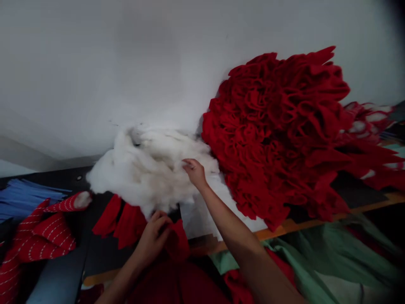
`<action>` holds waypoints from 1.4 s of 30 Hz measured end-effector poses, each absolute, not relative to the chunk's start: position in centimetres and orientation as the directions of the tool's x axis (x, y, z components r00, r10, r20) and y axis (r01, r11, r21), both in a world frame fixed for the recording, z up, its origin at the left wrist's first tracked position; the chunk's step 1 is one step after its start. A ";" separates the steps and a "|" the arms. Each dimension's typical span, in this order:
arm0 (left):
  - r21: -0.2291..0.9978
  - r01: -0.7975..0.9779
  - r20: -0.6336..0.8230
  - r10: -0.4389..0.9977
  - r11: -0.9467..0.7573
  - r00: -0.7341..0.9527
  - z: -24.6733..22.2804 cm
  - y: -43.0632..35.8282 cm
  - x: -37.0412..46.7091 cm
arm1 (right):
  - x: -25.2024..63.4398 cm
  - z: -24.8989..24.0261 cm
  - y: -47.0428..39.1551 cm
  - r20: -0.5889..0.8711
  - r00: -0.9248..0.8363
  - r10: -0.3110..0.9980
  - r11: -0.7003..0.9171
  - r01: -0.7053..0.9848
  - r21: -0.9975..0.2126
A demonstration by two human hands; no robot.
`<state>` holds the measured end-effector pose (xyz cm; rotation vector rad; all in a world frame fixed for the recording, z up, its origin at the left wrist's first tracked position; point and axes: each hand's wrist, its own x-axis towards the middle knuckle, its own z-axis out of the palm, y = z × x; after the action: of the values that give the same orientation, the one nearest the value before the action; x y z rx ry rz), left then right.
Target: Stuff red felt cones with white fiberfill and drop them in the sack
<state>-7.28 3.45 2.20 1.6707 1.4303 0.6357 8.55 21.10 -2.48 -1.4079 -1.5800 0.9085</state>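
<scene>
A heap of fluffy white fibre stuffing lies on the black table against the wall. My right hand reaches over its right side, thumb and fingers pinched together at the fluff; how much they grip is hard to see. Close to the heap's front edge, my left hand is curled closed around the edge of a small red fabric piece, which hangs just to its right. The left fingertips are partly hidden and slightly blurred. More red fabric pieces lie left of that hand, partly under the stuffing.
A tall pile of red fabric pieces leans on the wall at right. White sheets lie between it and the stuffing. At left are red white-stitched stuffed shapes and blue strips. Green cloth hangs below the table's wooden edge.
</scene>
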 end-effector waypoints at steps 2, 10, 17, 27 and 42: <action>0.830 0.552 -0.033 0.981 -0.081 0.194 2.2 4.6 -6.8 | 9.9 -1.9 20.4 0.042 -0.003 0.999 0.042 0.229 -0.972; 0.879 0.452 0.073 0.979 -0.153 0.190 2.2 11.0 -2.1 | 10.9 -0.3 16.3 -0.092 -0.113 0.989 -0.104 -0.106 -0.989; 0.838 0.545 -0.059 0.985 -0.041 0.164 -0.2 12.1 -0.9 | 12.2 -0.5 15.6 -0.105 -0.061 0.993 -0.106 -0.018 -0.994; 0.830 0.546 -0.134 0.991 0.119 -0.013 -0.7 11.8 -1.9 | 15.9 2.5 19.1 -0.233 0.147 0.961 -0.122 -0.531 -0.839; 0.786 0.556 0.156 0.957 -0.270 0.244 3.1 9.5 2.4 | 13.6 0.6 7.6 0.061 0.102 0.993 0.035 0.244 -0.969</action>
<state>2.44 9.52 3.15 1.9230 1.3774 0.8654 13.57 7.58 0.63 -1.3976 -1.3233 0.9666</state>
